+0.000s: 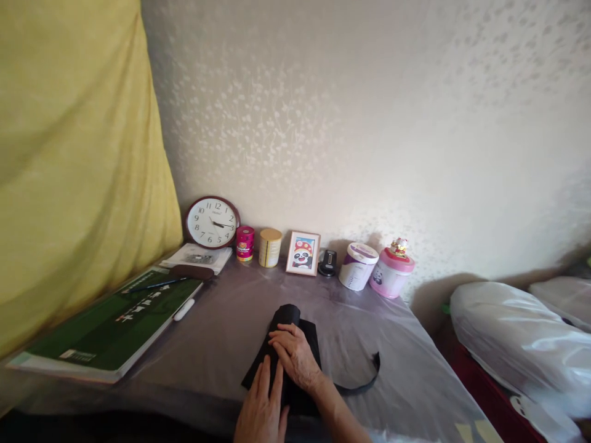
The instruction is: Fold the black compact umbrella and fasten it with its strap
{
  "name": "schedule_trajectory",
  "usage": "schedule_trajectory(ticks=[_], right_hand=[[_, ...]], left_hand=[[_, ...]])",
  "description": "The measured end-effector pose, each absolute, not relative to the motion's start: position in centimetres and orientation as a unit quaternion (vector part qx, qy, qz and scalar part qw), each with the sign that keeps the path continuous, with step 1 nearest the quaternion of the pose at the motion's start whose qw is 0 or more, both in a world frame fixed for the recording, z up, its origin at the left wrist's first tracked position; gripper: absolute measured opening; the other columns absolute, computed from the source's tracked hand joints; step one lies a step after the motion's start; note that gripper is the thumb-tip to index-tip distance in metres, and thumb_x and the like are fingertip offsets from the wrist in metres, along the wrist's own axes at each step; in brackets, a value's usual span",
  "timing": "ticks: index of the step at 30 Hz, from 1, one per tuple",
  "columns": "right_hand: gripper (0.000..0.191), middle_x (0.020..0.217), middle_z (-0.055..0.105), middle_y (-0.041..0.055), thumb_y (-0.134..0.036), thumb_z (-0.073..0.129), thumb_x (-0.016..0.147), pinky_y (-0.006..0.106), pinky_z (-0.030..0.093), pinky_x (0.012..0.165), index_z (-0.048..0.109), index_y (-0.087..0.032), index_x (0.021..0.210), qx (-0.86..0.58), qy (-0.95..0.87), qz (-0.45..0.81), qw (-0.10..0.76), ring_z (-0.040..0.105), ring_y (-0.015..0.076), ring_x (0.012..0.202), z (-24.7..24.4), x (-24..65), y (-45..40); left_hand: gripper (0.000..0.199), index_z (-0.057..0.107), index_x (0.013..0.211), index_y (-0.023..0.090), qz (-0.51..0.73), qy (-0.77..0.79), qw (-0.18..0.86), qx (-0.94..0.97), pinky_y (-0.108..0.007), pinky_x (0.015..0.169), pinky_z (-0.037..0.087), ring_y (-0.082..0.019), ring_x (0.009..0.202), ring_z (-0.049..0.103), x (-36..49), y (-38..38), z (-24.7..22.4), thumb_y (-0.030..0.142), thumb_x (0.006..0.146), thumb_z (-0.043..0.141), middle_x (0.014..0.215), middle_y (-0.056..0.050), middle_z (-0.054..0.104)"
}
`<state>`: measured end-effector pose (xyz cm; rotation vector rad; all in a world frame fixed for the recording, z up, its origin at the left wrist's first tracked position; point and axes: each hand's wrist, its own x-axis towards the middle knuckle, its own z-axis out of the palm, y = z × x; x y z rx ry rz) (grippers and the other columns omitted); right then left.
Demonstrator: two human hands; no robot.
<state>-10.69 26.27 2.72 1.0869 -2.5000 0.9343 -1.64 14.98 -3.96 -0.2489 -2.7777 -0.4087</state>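
Observation:
A black cloth item (310, 344) lies on the table near its front edge, with a rolled or folded thick part (287, 315) along its middle. From its right side a thin black strap (364, 386) curves out over the table. My left hand (264, 400) rests on the lower part of the cloth, its fingers stretched forward. Higher up, my right hand (295, 357) lies across the rolled part, palm down with fingers extended. Both hands press on the cloth from above. What kind of article it is cannot be made out.
The grey-covered table (203, 344) bears a green book (106, 326), a brown case (191, 272) and a white marker (183, 309) at left. Along the wall stand a clock (212, 223), several canisters (270, 248) and a framed panda picture (303, 253). Plastic-wrapped bundles (517, 332) lie right.

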Motion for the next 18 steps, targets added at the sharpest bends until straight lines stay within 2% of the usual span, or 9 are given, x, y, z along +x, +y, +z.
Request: schedule_trajectory(ticks=[4,9,13,16,18], right_hand=[[0.027,0.102,0.066,-0.0015,-0.022,0.037,0.091,0.039,0.017,0.106,0.063,-0.026,0.095,0.363,-0.875,0.302,0.11,0.045,0.0136,0.114,2.3,-12.9,25.9],[0.028,0.095,0.068,-0.0016,-0.021,0.037,0.09,0.038,0.014,0.105,0.065,-0.025,0.09,0.343,-0.891,0.28,0.099,0.047,0.0141,0.111,2.5,-15.6,25.3],[0.029,0.092,0.068,0.0001,-0.023,0.037,0.09,0.031,0.026,0.1,0.067,-0.024,0.087,0.315,-0.905,0.272,0.09,0.049,0.0143,0.109,2.4,-17.8,25.0],[0.029,0.096,0.067,0.0013,-0.027,0.037,0.091,0.024,0.035,0.09,0.066,-0.023,0.089,0.255,-0.924,0.276,0.069,0.055,0.0135,0.098,2.0,-19.2,24.9],[0.03,0.095,0.067,0.0029,-0.028,0.036,0.09,0.024,0.038,0.085,0.065,-0.022,0.089,0.202,-0.937,0.28,0.059,0.058,0.0142,0.092,1.9,-19.8,25.0]], left_hand=[[0.061,0.027,0.136,0.015,-0.133,-0.977,0.149,-0.07,-0.033,0.091,0.044,-0.024,0.119,0.045,-1.5,15.3,-3.5,0.021,0.076,0.041,0.138,-0.019,0.034],[0.061,0.025,0.136,0.015,-0.126,-0.979,0.143,-0.066,-0.032,0.091,0.044,-0.024,0.118,0.046,-1.6,15.3,-3.7,0.022,0.078,0.039,0.139,-0.019,0.032],[0.062,0.021,0.137,0.014,-0.144,-0.978,0.132,-0.071,-0.032,0.091,0.044,-0.023,0.12,0.044,-1.8,15.1,-4.2,0.024,0.079,0.039,0.141,-0.019,0.029],[0.063,0.017,0.138,0.015,-0.158,-0.977,0.124,-0.068,-0.032,0.091,0.044,-0.023,0.12,0.044,-1.8,15.1,-4.3,0.024,0.08,0.038,0.142,-0.018,0.027],[0.062,0.017,0.138,0.015,-0.162,-0.977,0.119,-0.068,-0.032,0.092,0.044,-0.023,0.12,0.044,-1.7,15.2,-3.9,0.024,0.08,0.037,0.143,-0.017,0.026]])
